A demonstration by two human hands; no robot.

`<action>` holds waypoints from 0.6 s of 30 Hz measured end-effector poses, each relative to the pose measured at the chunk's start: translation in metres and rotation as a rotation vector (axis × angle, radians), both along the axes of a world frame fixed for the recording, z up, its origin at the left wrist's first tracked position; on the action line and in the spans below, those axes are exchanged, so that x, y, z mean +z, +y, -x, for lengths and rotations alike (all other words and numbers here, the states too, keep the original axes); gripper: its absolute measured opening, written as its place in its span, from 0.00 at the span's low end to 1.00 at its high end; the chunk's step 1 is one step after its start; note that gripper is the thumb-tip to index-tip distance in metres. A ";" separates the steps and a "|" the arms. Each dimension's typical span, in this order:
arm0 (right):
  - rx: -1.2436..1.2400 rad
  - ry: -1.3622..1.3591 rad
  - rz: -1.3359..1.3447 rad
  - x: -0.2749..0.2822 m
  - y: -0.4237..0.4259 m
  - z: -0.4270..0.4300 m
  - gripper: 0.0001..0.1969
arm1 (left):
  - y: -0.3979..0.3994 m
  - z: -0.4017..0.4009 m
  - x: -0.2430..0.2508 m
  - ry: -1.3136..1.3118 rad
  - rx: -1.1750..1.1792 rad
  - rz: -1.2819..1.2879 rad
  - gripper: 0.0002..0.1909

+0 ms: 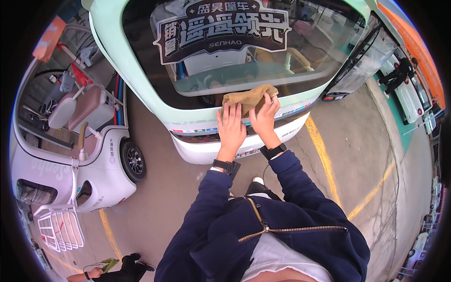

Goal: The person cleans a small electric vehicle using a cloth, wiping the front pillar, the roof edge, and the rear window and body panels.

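Both my hands are on a brown cloth (pixel 250 98) at the lower edge of the dark window (pixel 197 77) of a pale green and white vehicle (pixel 190 118). My left hand (pixel 230 128) lies with its fingers pointing up on the cloth's lower left part. My right hand (pixel 266 118) has its fingers bent over the cloth's right end. Each wrist wears a black strap. The cloth is bunched up and covers part of the window's rim. A large sticker (pixel 225 30) with writing is on the glass above the hands.
An open-sided white vehicle (pixel 109 169) with a white wire rack (pixel 61 229) stands at the left. A person (pixel 130 269) with a green cloth (pixel 109 264) is at the lower left. Another person (pixel 398 75) stands by white vehicles at the right. Yellow lines (pixel 322 155) mark the ground.
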State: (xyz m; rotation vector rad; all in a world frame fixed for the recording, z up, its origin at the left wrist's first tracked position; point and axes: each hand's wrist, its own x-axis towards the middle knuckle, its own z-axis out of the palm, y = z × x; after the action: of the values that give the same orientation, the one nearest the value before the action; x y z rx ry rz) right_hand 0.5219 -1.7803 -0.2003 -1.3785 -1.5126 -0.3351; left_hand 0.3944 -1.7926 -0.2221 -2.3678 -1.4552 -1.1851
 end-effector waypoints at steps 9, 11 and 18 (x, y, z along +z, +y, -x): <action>0.264 -0.228 -0.057 0.096 0.001 0.034 0.30 | 0.015 0.038 0.068 -0.290 0.114 -0.091 0.34; 0.313 -0.199 -0.033 0.097 0.005 0.034 0.30 | 0.017 0.037 0.067 -0.308 0.109 -0.078 0.34; 0.252 -0.266 -0.010 0.024 0.001 0.032 0.22 | -0.004 0.030 -0.034 -0.109 0.146 0.105 0.36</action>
State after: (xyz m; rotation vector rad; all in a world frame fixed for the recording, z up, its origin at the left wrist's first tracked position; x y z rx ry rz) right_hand 0.4899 -1.7790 -0.1762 -1.1516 -1.8794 -0.3775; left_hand 0.3643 -1.7970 -0.2563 -2.2465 -1.7328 -1.2474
